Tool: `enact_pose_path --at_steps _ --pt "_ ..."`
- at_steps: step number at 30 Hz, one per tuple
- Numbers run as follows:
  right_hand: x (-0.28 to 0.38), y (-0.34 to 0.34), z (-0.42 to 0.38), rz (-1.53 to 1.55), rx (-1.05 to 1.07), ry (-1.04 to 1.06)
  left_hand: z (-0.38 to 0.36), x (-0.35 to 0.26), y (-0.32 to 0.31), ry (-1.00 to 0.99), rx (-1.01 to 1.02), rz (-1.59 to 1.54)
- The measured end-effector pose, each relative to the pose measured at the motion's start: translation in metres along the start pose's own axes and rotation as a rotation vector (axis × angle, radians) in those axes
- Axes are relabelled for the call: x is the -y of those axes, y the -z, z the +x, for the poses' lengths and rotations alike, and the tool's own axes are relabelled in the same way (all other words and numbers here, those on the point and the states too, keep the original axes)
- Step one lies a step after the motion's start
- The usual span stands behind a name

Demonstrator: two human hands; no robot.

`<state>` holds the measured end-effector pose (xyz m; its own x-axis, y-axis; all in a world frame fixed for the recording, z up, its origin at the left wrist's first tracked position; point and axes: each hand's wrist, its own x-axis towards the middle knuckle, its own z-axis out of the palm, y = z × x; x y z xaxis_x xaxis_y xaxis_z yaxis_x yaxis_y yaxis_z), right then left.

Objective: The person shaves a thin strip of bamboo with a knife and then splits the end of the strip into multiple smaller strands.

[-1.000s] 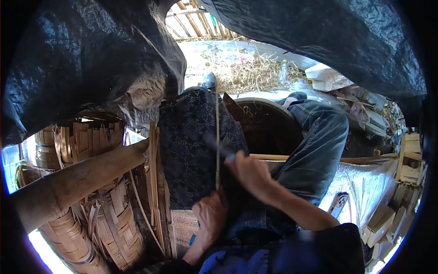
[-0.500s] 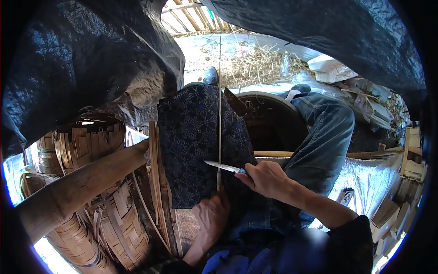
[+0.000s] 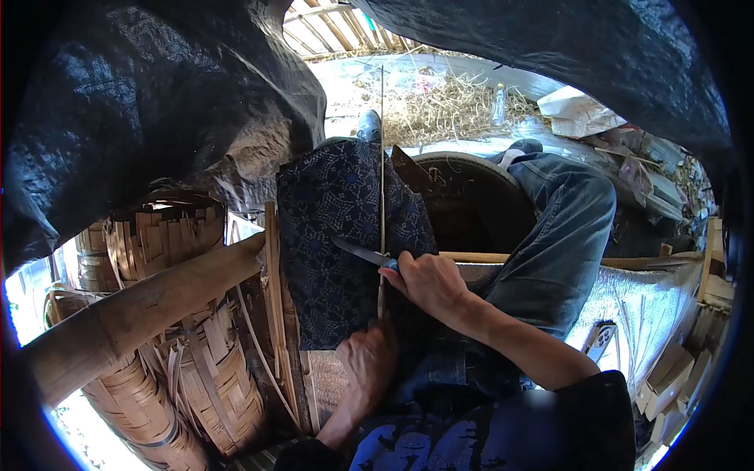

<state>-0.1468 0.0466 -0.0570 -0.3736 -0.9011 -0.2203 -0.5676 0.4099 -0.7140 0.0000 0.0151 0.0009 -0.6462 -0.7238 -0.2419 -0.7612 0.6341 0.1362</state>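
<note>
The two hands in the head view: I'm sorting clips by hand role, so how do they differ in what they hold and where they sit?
The right hand grips a knife, blade pointing left across a thin bamboo strip; the left hand pinches that strip's lower end. The right hand sits higher, the left hand lower, nearer the body. The right hand shows its back; the left hand's fingers curl around the strip. Both work over a dark patterned cloth on the lap.

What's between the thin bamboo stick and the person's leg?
In the head view, a dark blue patterned cloth lies over the leg, under the bamboo strip. The right hand lays a knife across the strip.
</note>
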Motion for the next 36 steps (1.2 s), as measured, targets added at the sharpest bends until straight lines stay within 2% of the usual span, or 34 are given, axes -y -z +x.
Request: enact_pose_path --at_steps 6,12,16,18,21,23,24,25,26,28,31,33,35,36 --pt "-0.013 -0.004 0.033 -0.031 -0.097 0.120 -0.004 0.000 0.008 0.049 -0.046 -0.092" --pt "-0.003 0.008 0.020 -0.058 -0.068 0.190 -0.008 0.006 0.010 0.082 -0.048 -0.138" --pt "-0.006 0.009 -0.011 -0.028 0.018 0.107 -0.014 0.003 0.007 0.108 -0.037 -0.118" --pt "-0.015 0.002 0.002 -0.056 -0.128 0.139 -0.016 0.003 0.002 0.104 -0.017 -0.107" --pt "-0.017 -0.003 0.031 -0.073 -0.177 0.120 -0.023 0.005 -0.003 0.090 -0.043 -0.123" --pt "-0.029 -0.001 0.073 -0.097 -0.190 0.011 -0.038 0.004 -0.001 0.073 0.007 -0.183" --pt "-0.033 0.018 0.093 -0.038 0.012 -0.128 -0.040 0.008 0.000 0.056 0.000 -0.181" --pt "-0.044 0.029 0.108 -0.004 0.127 -0.155 -0.042 0.012 0.001 0.044 -0.061 -0.176" --pt "-0.054 0.036 0.113 -0.002 -0.010 -0.073 -0.043 0.014 0.002 0.046 -0.123 -0.178" --pt "-0.060 0.055 0.123 -0.004 -0.164 -0.052 -0.028 0.015 0.011 0.077 -0.122 -0.186" --pt "-0.034 0.062 0.079 0.051 -0.159 0.093 -0.002 0.016 0.017 0.109 -0.132 -0.148" --pt "-0.012 0.058 0.035 0.173 0.021 0.109 0.011 0.014 0.016 0.108 -0.147 -0.100" --pt "-0.011 0.036 0.005 0.156 -0.058 0.295 0.016 0.011 0.015 0.032 -0.215 -0.087" --pt "-0.010 0.031 -0.001 0.166 -0.052 0.287 0.017 0.011 0.012 0.034 -0.203 -0.081"
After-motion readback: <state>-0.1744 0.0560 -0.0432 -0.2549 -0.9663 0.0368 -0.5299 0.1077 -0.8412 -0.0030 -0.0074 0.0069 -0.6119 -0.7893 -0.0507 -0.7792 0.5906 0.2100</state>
